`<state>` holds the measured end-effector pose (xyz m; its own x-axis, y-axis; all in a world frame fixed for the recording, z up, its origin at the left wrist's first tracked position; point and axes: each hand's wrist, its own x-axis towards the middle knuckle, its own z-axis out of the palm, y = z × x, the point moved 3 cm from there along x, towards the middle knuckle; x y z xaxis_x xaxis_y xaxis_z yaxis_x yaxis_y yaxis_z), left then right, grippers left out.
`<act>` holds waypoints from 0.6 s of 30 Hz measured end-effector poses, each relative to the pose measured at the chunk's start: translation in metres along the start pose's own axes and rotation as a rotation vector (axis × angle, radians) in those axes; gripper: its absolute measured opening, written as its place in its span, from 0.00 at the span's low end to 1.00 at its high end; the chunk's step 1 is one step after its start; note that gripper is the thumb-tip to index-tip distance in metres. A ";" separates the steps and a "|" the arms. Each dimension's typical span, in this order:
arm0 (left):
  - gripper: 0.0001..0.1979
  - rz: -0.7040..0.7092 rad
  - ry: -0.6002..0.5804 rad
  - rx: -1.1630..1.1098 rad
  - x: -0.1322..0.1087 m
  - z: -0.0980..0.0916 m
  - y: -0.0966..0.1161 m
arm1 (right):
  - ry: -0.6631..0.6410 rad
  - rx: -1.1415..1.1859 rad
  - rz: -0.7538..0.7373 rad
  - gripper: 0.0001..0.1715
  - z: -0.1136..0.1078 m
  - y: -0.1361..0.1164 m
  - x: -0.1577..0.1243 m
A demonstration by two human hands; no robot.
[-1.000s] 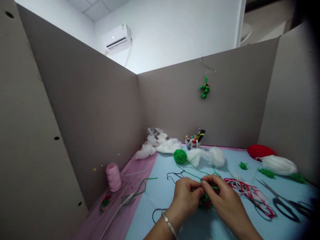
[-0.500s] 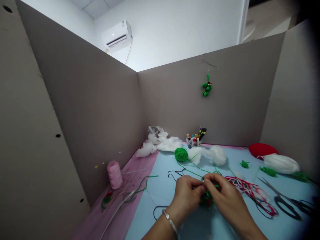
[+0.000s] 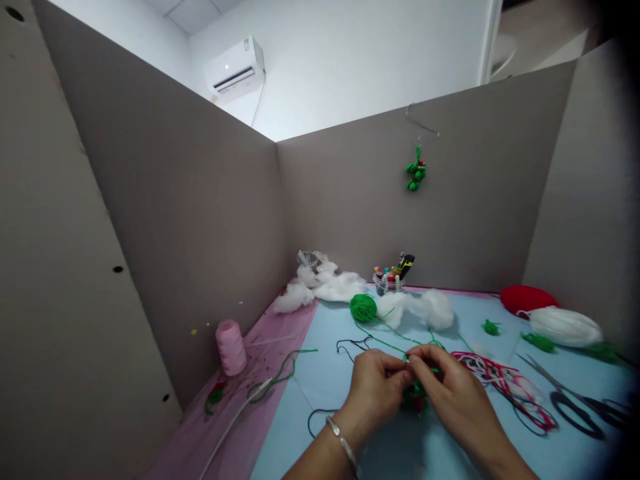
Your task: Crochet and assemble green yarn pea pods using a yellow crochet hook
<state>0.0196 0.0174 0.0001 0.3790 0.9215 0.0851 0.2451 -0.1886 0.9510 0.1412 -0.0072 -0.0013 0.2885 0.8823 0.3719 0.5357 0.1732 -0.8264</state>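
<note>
Air conditioner [image 3: 235, 69] high on wall [image 3: 365, 60]; pink spool [image 3: 231, 349] near grey partition [image 3: 200, 220].

Head view swung slightly left and down over the last second: left hand [image 3: 375, 388], right hand [image 3: 456, 393], hanging ornament [image 3: 416, 177], pink spool [image 3: 231, 348], scissors [image 3: 593, 405] sit higher, further right in frame.

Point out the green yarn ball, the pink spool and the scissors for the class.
Green yarn ball [image 3: 363, 307]: head view, middle of its wound strands.
Pink spool [image 3: 231, 349]: head view, middle of its side.
Scissors [image 3: 563, 387]: head view, where blades meet handles.
</note>
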 end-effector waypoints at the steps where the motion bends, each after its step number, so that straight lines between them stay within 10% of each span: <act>1: 0.09 0.002 0.002 -0.006 0.000 0.000 0.000 | 0.002 -0.002 -0.001 0.16 0.000 0.000 0.000; 18: 0.08 0.006 -0.002 -0.063 0.001 0.001 -0.003 | -0.026 -0.012 0.005 0.15 0.002 0.000 0.000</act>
<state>0.0200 0.0182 -0.0031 0.3823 0.9196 0.0907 0.1857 -0.1726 0.9673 0.1399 -0.0061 -0.0026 0.2706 0.8942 0.3567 0.5443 0.1635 -0.8228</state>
